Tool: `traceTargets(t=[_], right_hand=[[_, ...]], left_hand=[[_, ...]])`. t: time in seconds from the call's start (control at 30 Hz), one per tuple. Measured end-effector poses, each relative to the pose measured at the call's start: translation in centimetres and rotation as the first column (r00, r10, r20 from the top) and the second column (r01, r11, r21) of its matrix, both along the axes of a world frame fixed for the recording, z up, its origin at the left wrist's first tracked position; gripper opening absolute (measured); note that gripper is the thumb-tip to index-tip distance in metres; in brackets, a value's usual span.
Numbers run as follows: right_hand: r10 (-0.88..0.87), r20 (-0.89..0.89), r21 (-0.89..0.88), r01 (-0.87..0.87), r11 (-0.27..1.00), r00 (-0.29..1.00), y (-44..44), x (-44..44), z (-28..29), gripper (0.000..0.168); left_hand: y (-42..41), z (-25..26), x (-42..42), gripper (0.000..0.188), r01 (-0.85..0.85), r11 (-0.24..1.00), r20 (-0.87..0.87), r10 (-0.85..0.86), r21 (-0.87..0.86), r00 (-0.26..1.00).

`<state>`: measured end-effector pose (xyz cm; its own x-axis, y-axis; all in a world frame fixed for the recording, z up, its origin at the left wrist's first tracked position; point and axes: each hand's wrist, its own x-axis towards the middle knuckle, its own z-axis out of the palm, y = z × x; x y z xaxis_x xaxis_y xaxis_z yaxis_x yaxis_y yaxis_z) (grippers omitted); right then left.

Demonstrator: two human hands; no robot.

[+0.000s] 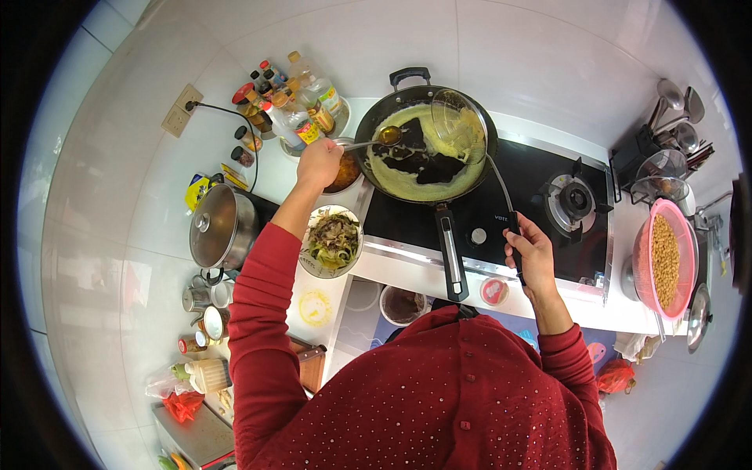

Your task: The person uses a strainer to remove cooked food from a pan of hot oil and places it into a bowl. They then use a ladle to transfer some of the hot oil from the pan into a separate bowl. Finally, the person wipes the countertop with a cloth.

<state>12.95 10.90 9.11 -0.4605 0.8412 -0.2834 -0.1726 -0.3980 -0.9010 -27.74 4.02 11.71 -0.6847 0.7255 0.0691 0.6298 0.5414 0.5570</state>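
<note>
My left hand [320,163] grips the handle of a metal spoon [389,136], whose bowl holds amber liquid above the wok. In my right hand [529,249] is the black handle of a wire-mesh skimmer [459,126]. The skimmer hangs tilted over the wok's right side, and pale yellow bits show in or through its mesh. Below both tools, a black wok [489,170] holds a thin pale yellow layer, with dark pan surface showing through gaps. A pot of reddish-brown contents [343,176] stands just under my left hand, partly hidden by it.
A patterned bowl of cut greens [332,241] stands left of the black gas hob [529,176]. Seasoning bottles [302,111] crowd the back left, near a lidded steel pot [220,226]. On the right are a bare burner [574,198] and a pink colander of soybeans [664,261].
</note>
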Motion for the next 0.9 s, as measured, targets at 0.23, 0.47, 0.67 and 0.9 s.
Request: traceTargets(t=[0.23,0.47,0.67,0.9], right_hand=[[-0.003,0.003,-0.010,0.003,1.000,1.000,0.0,-0.1,0.1,0.045],[-0.001,0.015,0.005,0.001,1.000,1.000,0.0,-0.3,0.5,0.046],[0.009,0.015,0.014,-0.009,1.000,1.000,0.1,-0.5,0.7,0.045],[0.010,0.029,0.031,-0.010,0.999,1.000,-0.2,-0.9,0.9,0.043]], left_hand=[[-0.2,0.7,-0.5,0.029,0.000,1.000,0.002,0.000,-0.017,1.000],[-1.7,1.6,-2.8,0.027,-0.027,0.993,0.048,0.021,0.112,0.999],[-3.8,3.5,-4.6,0.024,-0.093,0.986,0.085,0.082,0.138,0.993],[-6.5,2.4,-7.7,0.025,-0.184,0.976,0.085,0.175,0.119,0.981]])
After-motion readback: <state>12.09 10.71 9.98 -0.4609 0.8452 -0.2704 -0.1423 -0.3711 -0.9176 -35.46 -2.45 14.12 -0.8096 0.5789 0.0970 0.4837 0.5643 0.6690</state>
